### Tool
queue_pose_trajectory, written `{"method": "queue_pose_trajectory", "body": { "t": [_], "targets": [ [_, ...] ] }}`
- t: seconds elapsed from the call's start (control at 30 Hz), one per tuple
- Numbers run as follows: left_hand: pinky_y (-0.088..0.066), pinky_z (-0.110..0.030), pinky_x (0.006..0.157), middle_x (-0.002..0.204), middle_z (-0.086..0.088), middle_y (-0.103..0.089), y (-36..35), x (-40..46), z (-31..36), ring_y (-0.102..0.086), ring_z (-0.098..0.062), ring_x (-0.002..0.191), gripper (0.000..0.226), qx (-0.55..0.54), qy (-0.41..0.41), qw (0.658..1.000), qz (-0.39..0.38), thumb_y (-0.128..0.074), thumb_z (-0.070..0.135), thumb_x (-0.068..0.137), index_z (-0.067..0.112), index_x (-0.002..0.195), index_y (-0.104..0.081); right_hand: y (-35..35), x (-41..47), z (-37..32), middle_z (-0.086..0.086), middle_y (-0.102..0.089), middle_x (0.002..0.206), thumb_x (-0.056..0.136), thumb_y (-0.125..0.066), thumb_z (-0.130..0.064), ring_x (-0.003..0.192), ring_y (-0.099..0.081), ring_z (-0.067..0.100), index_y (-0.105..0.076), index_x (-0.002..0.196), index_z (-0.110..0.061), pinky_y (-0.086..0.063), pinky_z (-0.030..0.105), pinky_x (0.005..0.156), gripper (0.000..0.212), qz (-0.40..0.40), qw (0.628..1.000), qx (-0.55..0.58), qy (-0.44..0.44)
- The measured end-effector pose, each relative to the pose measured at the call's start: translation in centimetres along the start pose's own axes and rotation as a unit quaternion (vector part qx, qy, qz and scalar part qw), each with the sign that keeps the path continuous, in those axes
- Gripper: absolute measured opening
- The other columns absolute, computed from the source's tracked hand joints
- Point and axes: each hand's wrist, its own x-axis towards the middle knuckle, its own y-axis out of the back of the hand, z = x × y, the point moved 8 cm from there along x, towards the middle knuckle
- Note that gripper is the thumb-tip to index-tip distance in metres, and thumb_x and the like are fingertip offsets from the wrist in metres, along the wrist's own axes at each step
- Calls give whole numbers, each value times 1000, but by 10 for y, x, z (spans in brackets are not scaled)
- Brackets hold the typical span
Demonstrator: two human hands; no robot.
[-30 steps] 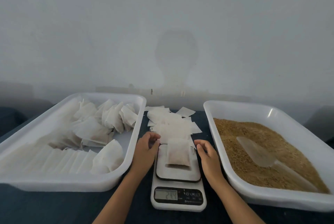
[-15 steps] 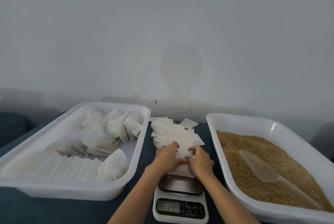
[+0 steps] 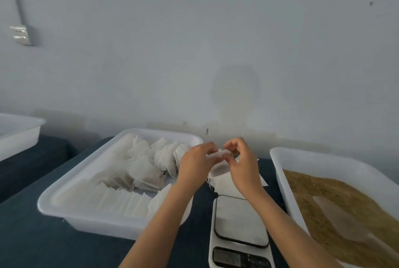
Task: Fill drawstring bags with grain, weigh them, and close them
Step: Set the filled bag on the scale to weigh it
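Note:
A small white filled bag hangs lifted above the table between my hands. My left hand grips its left side and my right hand pinches its top edge at the right. Below them the white kitchen scale stands with a bare platform and a dark display. Loose flat empty bags lie on the dark table behind the scale. On the right a white tray holds brown grain with a clear scoop lying on it.
A white tray on the left holds several filled bags. Another white tub stands at the far left on a second table. A grey wall runs close behind, with a socket at upper left.
Both hands took the filled bag off the scale and raised it above the pile of empty bags. The camera tilted up and the scale platform is bare.

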Motion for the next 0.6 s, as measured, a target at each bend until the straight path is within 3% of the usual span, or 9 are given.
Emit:
{"method": "queue_pose_trajectory", "body": {
  "t": [0.13,0.23,0.33,0.43,0.53,0.6],
  "targets": [
    [-33,-31,57,66,4,-54,57,10,-26,-47,-18,65,17,63,17,998,14,-63,28,85,22,75,-50,-46,15,-34,-9,-59,91,90,-57,-3,84,-56,3,-53,97,-13,-42,12,74,13,-28,999,33,21],
    [-31,-30,57,64,4,-53,95,7,-74,-46,-19,65,18,91,80,992,29,-65,28,84,24,75,-50,-94,14,-39,-10,-57,93,92,-52,-4,85,-56,7,-50,97,-18,-45,14,75,15,-60,996,67,-18],
    [-33,-30,59,71,-1,-55,120,0,-128,-50,-25,70,16,117,153,981,1,-62,27,87,22,82,-49,-157,5,-33,-13,-57,90,93,-47,-3,90,-57,10,-49,96,-20,-47,21,80,17,-156,981,80,-86],
    [-36,-34,67,91,-14,-62,137,-6,-180,-56,-31,85,15,176,211,961,-33,-57,23,91,14,103,-53,-217,-8,-29,2,-66,102,90,-40,-1,101,-59,21,-53,101,-16,-46,34,92,22,-267,954,46,-130],
    [-46,-41,73,103,-14,-60,138,-15,-215,-53,-30,83,18,172,258,946,-89,-52,14,93,11,111,-50,-259,-19,-29,10,-65,113,88,-38,0,107,-57,25,-58,108,-10,-45,37,98,30,-324,936,25,-134],
    [-47,-36,69,105,-16,-58,138,-21,-233,-56,-33,91,23,177,286,935,-113,-52,17,94,11,116,-49,-281,-27,-28,12,-63,117,87,-39,-2,107,-57,26,-61,110,-8,-45,35,97,32,-363,921,14,-137]
  ]
}}
